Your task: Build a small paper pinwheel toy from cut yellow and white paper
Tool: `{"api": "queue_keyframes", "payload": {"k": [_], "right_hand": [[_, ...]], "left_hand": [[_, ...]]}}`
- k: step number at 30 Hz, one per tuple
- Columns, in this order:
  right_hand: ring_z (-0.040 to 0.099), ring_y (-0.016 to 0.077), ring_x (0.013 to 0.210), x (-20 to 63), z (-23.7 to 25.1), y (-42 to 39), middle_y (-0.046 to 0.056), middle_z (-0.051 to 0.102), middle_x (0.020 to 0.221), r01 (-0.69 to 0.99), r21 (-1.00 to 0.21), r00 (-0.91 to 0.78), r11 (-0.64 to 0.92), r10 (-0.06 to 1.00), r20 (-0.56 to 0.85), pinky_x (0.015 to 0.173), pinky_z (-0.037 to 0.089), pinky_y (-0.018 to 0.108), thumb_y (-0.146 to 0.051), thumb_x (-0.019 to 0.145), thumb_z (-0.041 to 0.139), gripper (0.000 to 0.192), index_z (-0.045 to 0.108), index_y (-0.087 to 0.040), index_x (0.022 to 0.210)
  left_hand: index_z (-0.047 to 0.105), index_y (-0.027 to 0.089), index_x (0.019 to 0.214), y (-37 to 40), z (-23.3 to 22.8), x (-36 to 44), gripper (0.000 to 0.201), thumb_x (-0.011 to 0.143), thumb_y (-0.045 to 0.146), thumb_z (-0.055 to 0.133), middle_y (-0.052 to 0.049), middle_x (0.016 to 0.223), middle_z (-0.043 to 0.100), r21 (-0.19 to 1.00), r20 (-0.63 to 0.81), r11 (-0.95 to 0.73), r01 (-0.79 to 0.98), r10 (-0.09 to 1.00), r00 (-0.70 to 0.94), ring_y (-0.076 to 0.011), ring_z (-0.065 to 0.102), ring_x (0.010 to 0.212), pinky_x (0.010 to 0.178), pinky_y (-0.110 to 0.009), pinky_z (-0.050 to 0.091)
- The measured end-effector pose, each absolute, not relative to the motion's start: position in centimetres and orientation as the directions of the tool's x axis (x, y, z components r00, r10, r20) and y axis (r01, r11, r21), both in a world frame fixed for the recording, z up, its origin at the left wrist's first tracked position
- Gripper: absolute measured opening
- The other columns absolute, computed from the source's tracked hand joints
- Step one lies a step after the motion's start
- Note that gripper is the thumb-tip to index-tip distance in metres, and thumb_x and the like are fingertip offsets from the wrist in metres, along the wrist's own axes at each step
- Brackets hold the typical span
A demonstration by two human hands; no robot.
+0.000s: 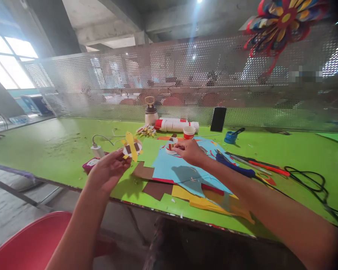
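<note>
Held up over the left part of the green table is a paper turtle [134,148], with a yellow strip body and a white oval crossed by dark brown bars. My left hand [108,172] pinches it at its lower left edge. Further right, my right hand [190,150] has its fingers closed at a small white cup-like piece [169,147] with brown and red patches. Whatever sits between those fingertips is too small to make out. Light blue sheets [169,165] lie beneath this hand, with brown scraps [154,190] and yellow scraps [205,202] along their near side.
A pile of similar paper pieces [146,130] lies near a spray bottle [151,112]. Stacked paper cups [177,125], a red-and-white cup [189,132], a phone [218,119] and a blue pot [231,137] stand behind. Blue-handled tool [235,165] and black cable [310,183] lie right.
</note>
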State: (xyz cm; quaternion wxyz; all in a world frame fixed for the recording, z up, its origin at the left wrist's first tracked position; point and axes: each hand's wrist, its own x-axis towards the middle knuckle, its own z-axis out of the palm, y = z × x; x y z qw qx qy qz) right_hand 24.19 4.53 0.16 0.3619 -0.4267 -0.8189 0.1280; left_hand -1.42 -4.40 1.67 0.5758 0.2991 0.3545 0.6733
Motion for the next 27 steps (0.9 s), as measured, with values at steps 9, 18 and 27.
{"api": "queue_keyframes", "payload": {"k": [9, 18, 27], "right_hand": [[0.046, 0.0122, 0.051, 28.5, 0.7, 4.2, 0.001, 0.058, 0.055, 0.611, -0.596, -0.230, 0.521, 0.837, 0.497, 0.051, 0.031, 0.025, -0.032, 0.077, 0.056, 0.024, 0.070, -0.013, 0.071], [0.049, 0.0133, 0.047, 29.8, 0.5, 3.6, 0.001, 0.057, 0.050, 0.582, -0.627, -0.231, 0.518, 0.844, 0.484, 0.048, 0.036, 0.026, -0.034, 0.078, 0.052, 0.027, 0.068, -0.013, 0.074], [0.060, 0.0176, 0.071, 22.6, 1.1, 5.8, 0.007, 0.069, 0.074, 0.669, -0.415, -0.470, 0.617, 0.784, 0.407, 0.065, 0.044, 0.028, -0.022, 0.082, 0.057, 0.016, 0.069, -0.014, 0.076]], "left_hand": [[0.064, 0.011, 0.075, -3.5, 0.1, 4.1, 0.004, 0.071, 0.014, 0.064, -0.003, 0.065, 0.064, 0.836, -0.074, 0.062, -0.545, 0.997, 0.000, -0.0093, 0.059, 0.053, 0.048, -0.017, 0.049], [0.066, 0.010, 0.075, -2.8, -2.2, 6.7, 0.014, 0.067, 0.019, 0.072, -0.002, 0.064, 0.062, 0.873, -0.091, 0.108, -0.476, 0.994, 0.059, -0.0081, 0.058, 0.054, 0.048, -0.016, 0.047], [0.069, 0.013, 0.079, -6.1, -2.4, 3.9, 0.018, 0.067, 0.025, 0.073, -0.002, 0.074, 0.066, 0.870, -0.028, -0.001, -0.494, 0.998, -0.051, -0.0079, 0.058, 0.061, 0.055, -0.017, 0.047]]}}
